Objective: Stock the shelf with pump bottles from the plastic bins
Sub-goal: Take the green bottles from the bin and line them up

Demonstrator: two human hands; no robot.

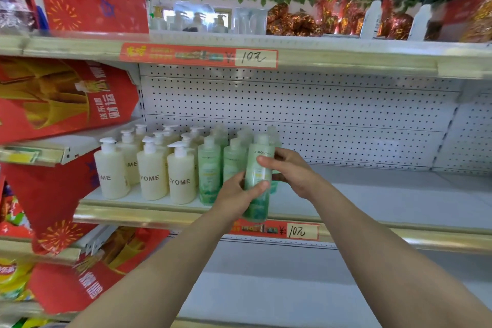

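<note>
I see my left hand (237,194) wrapped round the lower body of a translucent green plastic pump bottle (255,174), my right hand (290,170) pinching its upper part. The bottle is roughly upright at the front edge of the white metal shelf (372,194), just right of matching green bottles (210,168).

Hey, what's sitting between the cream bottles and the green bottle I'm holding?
Two rows of green bottles stand on the shelf between the cream bottles and the held bottle. The head view shows this.
</note>
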